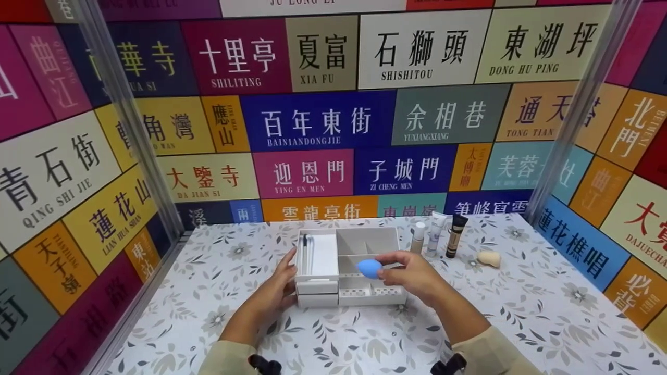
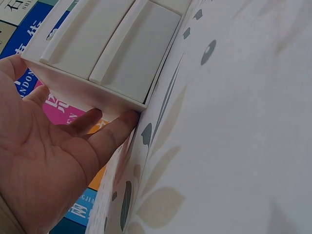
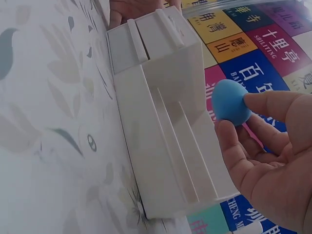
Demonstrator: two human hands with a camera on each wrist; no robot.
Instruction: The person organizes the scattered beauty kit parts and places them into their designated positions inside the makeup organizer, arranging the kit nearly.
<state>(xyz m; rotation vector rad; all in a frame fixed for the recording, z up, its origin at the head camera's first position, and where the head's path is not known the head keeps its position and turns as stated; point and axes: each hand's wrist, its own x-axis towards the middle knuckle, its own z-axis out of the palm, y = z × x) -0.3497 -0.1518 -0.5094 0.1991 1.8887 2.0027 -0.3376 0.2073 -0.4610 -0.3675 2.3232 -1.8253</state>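
A blue egg-shaped makeup sponge [image 1: 369, 269] is pinched between the thumb and fingers of my right hand [image 1: 417, 276], held over the right-hand compartments of a white desktop organizer [image 1: 318, 287]. In the right wrist view, the sponge [image 3: 231, 102] sits above the organizer's stepped dividers. My left hand [image 1: 279, 284] rests against the organizer's left side. In the left wrist view its extended fingers touch that side wall, beside two drawer fronts [image 2: 141, 48]. Slim sticks, one a dark-tipped makeup brush [image 1: 305, 255], lie in the organizer's left section.
Right of the organizer stand a beige bottle with a white cap [image 1: 418, 239], a white tube [image 1: 435, 237] and a black-and-tan tube [image 1: 456, 237]. A beige sponge [image 1: 490, 259] lies farther right on the leaf-patterned tablecloth [image 1: 521, 297]. Sign-covered panels rise behind and beside the table.
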